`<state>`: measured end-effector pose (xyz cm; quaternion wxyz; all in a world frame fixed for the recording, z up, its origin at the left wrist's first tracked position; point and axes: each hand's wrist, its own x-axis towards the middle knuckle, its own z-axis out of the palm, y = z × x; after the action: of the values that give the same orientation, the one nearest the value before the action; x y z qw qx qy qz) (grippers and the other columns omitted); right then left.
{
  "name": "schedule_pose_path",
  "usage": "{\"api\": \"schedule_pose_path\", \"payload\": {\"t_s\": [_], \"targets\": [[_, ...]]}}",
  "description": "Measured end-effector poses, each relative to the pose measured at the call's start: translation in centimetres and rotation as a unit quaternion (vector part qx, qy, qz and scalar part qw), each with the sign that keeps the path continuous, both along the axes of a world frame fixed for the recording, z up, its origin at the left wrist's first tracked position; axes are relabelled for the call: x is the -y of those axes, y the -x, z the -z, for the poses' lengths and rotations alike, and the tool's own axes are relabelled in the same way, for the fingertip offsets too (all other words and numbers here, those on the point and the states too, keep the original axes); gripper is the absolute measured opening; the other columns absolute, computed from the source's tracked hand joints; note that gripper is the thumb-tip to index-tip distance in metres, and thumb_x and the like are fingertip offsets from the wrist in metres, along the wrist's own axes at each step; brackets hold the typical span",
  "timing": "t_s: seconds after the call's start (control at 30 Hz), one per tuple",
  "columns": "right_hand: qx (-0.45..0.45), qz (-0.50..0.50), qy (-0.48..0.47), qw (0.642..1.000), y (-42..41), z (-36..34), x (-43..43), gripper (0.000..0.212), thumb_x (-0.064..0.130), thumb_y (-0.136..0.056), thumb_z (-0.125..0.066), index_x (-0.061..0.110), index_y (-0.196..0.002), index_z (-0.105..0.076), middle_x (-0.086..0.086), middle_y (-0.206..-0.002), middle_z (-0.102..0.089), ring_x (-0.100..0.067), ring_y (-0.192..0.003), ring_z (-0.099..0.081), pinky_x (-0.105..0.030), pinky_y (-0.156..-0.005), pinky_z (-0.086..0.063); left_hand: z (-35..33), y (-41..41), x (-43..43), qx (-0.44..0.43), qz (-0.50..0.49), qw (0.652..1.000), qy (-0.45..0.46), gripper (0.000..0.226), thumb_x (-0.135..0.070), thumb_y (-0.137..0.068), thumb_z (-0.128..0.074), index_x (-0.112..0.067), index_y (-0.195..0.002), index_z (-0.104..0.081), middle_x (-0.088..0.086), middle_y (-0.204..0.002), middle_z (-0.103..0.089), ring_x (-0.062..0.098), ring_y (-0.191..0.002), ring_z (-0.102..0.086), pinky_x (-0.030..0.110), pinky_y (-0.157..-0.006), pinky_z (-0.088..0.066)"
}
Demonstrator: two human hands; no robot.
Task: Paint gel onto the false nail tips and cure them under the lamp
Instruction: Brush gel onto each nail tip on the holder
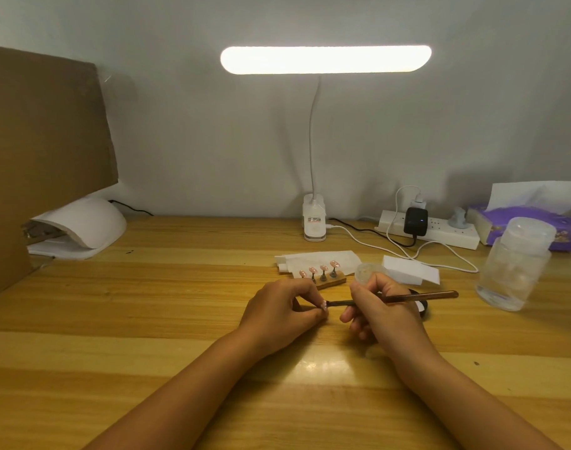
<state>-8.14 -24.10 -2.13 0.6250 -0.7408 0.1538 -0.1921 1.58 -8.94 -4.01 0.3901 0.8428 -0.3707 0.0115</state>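
My left hand (282, 308) pinches a small pink false nail tip (323, 305) between thumb and fingers, just above the wooden table. My right hand (379, 308) grips a brown gel brush (420, 296); its dark tip touches the nail. Behind the hands a wooden holder (328, 282) carries several pink nail tips on little stands. The white curing lamp (82, 227) sits at the far left of the table, half under a cardboard box.
A cardboard box (40, 151) fills the left. A clip desk lamp (315, 222) stands at the back, lit. A power strip (440, 232) with cables, a tissue pack (530, 222), a clear bottle (514, 264), white pads (410, 271) and a small clear jar (368, 272) lie to the right.
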Motion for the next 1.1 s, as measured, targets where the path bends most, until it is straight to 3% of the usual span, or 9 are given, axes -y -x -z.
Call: {"api": "schedule_pose_path", "payload": {"t_s": [0.23,0.43,0.7,0.87,1.1], "targets": [[0.008,-0.002,0.007,1.000,-0.21,0.04,0.16,0.022,0.028,-0.095,-0.060,0.008,-0.087,-0.057,-0.004,-0.067,-0.072,-0.009,-0.051,-0.062,-0.022,-0.048,-0.050,0.14,-0.24,0.04,-0.027,0.008,0.999,0.027,0.006,-0.033,-0.081,-0.078,-0.033,-0.082,-0.072,-0.019,-0.089,-0.071,-0.001,-0.063,-0.053,0.032,-0.067,-0.048],[-0.003,-0.029,0.034,0.999,-0.12,0.17,0.18,0.020,0.026,-0.094,-0.062,0.007,-0.089,-0.057,-0.003,-0.070,-0.072,-0.006,-0.050,-0.059,-0.020,-0.046,-0.046,0.16,-0.26,0.10,-0.042,0.005,0.999,0.027,0.006,-0.033,-0.081,-0.077,-0.030,-0.083,-0.073,-0.018,-0.090,-0.072,0.004,-0.065,-0.055,0.037,-0.070,-0.052],[-0.013,-0.040,0.061,0.997,-0.09,0.27,-0.01,0.018,0.024,-0.093,-0.062,0.008,-0.087,-0.057,-0.003,-0.069,-0.073,-0.007,-0.050,-0.059,-0.020,-0.047,-0.048,0.16,-0.35,0.16,-0.041,0.003,0.999,0.030,0.009,-0.032,-0.080,-0.078,-0.035,-0.078,-0.070,-0.015,-0.089,-0.072,0.000,-0.061,-0.050,0.031,-0.066,-0.046],[-0.030,-0.041,0.068,0.996,-0.19,0.31,0.05,0.013,0.016,-0.091,-0.062,0.006,-0.085,-0.057,-0.004,-0.065,-0.072,-0.006,-0.048,-0.058,-0.019,-0.045,-0.046,0.15,-0.37,0.14,-0.046,0.005,0.998,0.029,0.008,-0.032,-0.080,-0.079,-0.034,-0.082,-0.071,-0.015,-0.091,-0.073,0.002,-0.063,-0.052,0.035,-0.068,-0.050],[0.004,-0.026,0.031,0.999,0.00,0.22,0.25,0.020,0.025,-0.093,-0.062,0.007,-0.088,-0.057,-0.003,-0.071,-0.073,-0.006,-0.049,-0.057,-0.021,-0.047,-0.045,0.19,-0.20,0.20,-0.036,-0.002,0.999,0.023,0.008,-0.035,-0.080,-0.078,-0.036,-0.079,-0.070,-0.018,-0.088,-0.072,0.001,-0.064,-0.052,0.033,-0.068,-0.049]]}}
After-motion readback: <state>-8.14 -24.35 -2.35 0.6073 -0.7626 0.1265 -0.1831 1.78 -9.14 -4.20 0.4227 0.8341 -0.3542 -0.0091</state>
